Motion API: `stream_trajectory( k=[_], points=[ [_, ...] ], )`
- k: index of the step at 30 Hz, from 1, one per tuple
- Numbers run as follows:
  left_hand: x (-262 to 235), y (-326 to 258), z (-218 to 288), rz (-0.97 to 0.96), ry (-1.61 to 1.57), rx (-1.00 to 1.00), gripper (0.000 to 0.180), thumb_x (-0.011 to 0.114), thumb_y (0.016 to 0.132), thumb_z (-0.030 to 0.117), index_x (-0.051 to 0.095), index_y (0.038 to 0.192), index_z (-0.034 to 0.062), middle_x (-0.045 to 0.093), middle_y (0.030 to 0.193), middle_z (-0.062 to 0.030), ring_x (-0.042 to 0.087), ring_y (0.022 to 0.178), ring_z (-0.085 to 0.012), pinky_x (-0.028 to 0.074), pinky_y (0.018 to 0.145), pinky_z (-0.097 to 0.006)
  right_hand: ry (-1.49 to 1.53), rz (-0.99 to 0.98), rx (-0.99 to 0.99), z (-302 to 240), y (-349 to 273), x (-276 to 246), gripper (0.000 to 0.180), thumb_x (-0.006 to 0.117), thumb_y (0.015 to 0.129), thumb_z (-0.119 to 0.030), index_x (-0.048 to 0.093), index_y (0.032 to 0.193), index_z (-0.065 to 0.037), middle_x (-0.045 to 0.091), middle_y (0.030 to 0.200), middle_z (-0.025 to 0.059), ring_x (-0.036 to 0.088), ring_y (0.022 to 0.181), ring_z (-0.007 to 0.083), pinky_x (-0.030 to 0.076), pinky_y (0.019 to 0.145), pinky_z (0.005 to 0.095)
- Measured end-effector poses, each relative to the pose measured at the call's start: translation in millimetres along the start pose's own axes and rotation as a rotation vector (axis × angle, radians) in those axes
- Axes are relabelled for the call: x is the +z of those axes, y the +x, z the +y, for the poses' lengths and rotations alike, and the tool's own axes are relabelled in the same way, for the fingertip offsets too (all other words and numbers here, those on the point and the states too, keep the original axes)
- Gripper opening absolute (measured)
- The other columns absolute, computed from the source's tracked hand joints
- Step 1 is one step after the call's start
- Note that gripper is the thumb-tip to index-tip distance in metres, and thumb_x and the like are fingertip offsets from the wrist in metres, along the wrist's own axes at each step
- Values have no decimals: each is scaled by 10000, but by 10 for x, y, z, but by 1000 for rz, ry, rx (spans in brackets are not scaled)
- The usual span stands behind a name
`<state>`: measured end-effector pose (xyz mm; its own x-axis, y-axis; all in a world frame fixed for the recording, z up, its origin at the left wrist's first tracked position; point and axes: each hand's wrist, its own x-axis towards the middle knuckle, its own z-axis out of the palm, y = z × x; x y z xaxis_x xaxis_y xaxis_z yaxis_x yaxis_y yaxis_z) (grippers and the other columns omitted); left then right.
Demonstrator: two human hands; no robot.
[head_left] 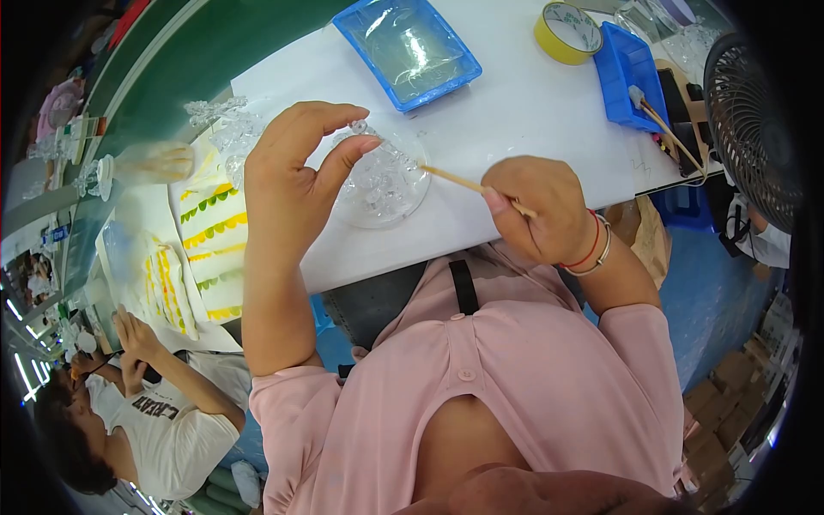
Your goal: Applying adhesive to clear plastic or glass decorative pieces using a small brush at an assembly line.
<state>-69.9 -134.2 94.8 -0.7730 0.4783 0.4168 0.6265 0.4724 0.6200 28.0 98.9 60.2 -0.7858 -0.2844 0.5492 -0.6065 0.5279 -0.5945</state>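
Note:
My left hand [296, 163] pinches the top end of a clear, knobbly ornament [396, 156] between thumb and forefinger. The ornament slants down to the right over a clear round dish [410, 206], which holds more clear, glassy pieces [373, 187]. My right hand [536, 206] is closed around a thin wooden stick [455, 178]. Its far tip is at the lower end of the ornament; whether it touches I cannot tell.
Beyond the dish stands a blue tray [470, 70] of clear liquid or film. Yellow tape [562, 50], a blue bin [631, 81] with brushes and a black fan [755, 129] are at the right. Clear pieces and a striped cloth [215, 225] lie left, near a co-worker [172, 421].

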Motion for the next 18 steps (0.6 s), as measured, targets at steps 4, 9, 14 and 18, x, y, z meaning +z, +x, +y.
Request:
stream_trajectory(
  k=[4,9,14,18],
  points=[
    [4,11,-1,3,-22,11,199,768,750,148,688,911,61,683,869,-69,637,789,-208,505,700,-287,55,-8,-70,-106,-69,23,89,583,769,56,564,840,6,595,720,113,561,540,266,445,492,334],
    [-6,6,3,-6,-15,3,198,767,751,145,686,911,60,683,869,-71,641,789,-209,506,699,-287,147,20,-95,-163,-93,122,93,581,762,56,563,836,3,600,724,113,562,539,263,438,480,338],
    [7,13,1,-5,-29,11,198,767,752,147,686,911,61,683,869,-73,642,791,-210,505,699,-286,164,-9,-91,-161,-41,157,87,585,761,54,549,818,-2,599,721,115,562,537,268,436,478,333],
    [-4,-6,11,-9,-13,-1,205,769,751,150,687,915,57,682,867,-75,640,795,-208,503,700,-284,103,-9,-37,-103,-11,37,81,582,769,52,547,817,-3,594,712,112,565,538,268,442,483,332]
  ],
)
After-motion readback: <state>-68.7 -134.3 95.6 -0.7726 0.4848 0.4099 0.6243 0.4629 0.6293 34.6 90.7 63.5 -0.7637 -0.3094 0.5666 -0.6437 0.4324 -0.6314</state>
